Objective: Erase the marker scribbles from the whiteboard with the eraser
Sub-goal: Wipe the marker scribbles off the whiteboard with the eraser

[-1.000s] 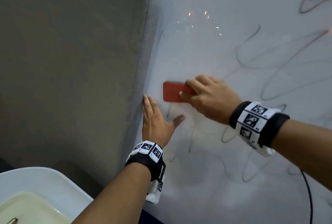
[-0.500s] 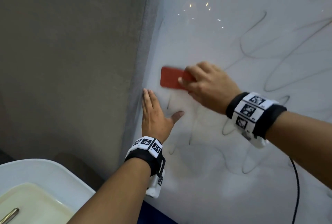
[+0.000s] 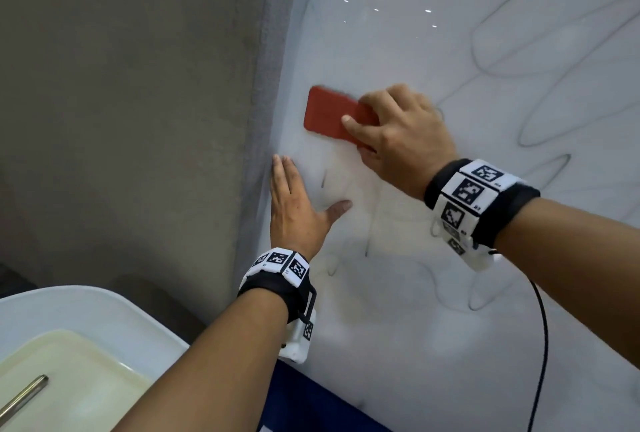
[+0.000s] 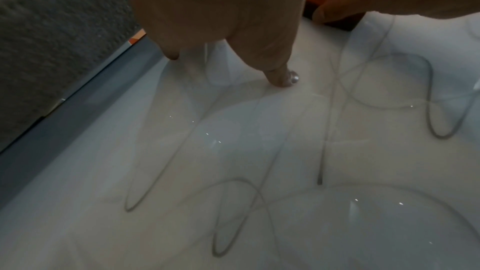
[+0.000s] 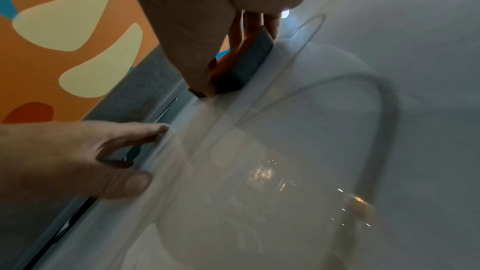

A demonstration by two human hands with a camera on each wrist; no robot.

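1. Gripping the red eraser [image 3: 329,113] at its right end with my right hand [image 3: 398,135], I have its felt face flat on the whiteboard [image 3: 398,345]; my thumb lies on the red back and my fingers curl over the far edge.
2. My left hand [image 3: 294,213] lies flat on the board just below the eraser, fingers straight and together, thumb spread to the right, holding nothing. To my judgement it is only bracing the board.
3. My two hands are close but apart, the eraser's lower edge a little above my left fingertips [image 3: 280,163].
4. The eraser sits near the board's left edge, beside the grey fabric panel [image 3: 138,120]. Its long axis runs roughly left to right, tilted slightly down toward my right wrist.
5. The scribbles [image 3: 540,127] that stay dark lie mostly to the right of the eraser and above my right wrist, with fainter loops [image 4: 428,110] below my hands. A short dark stroke [image 3: 322,178] sits just beside my left index finger.
6. Judging from this, the next sweep should go rightward or downward, away from the edge, since the patch around the eraser looks mostly wiped. My right hand is the nearer one to those lines.
7. My left hand covers part of the lower marks, so it may need shifting.
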